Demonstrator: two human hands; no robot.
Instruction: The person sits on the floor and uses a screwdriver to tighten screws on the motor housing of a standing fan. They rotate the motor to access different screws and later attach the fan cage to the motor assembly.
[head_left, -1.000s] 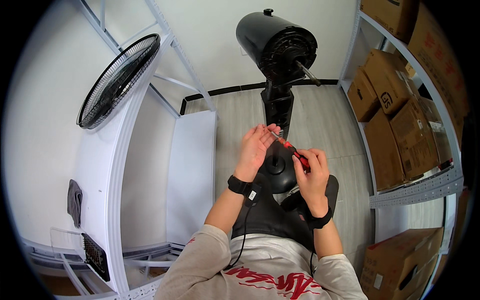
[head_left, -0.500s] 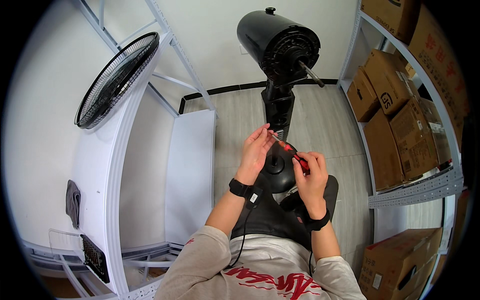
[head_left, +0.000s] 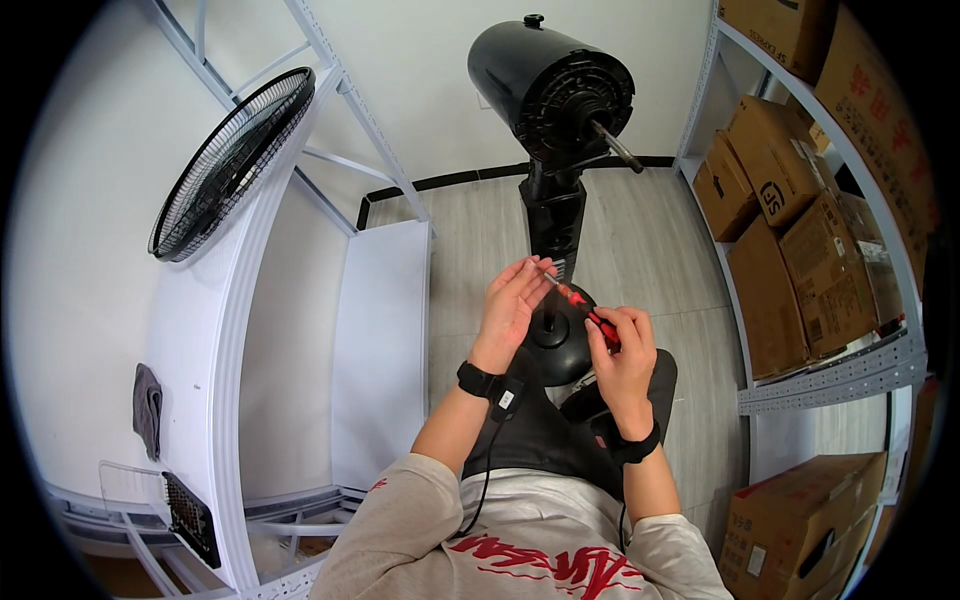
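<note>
My right hand (head_left: 624, 365) grips the handle of a red and black screwdriver (head_left: 580, 300), its shaft angled up and leftward. At that shaft's end, my left hand (head_left: 508, 312) has its thumb and forefinger pinched; whatever they hold is too small to make out. Both hands are in front of a black stand fan, whose round base (head_left: 562, 356) is on the floor by my legs. Its column (head_left: 552, 215) carries the cylindrical motor housing (head_left: 530, 75), with a bare metal shaft (head_left: 617, 144) pointing out toward the lower right.
A white shelf (head_left: 200, 310) at left carries a round fan guard (head_left: 230, 165), a grey cloth (head_left: 147, 405) and a black gridded object (head_left: 190, 515). A low white shelf board (head_left: 378, 350) stands beside it. Racks of cardboard boxes (head_left: 775, 290) line the right, another box (head_left: 790, 530) lower down.
The fingertips of my left hand have shifted slightly at the screwdriver's tip. My right hand keeps its grip on the handle, with little visible movement.
</note>
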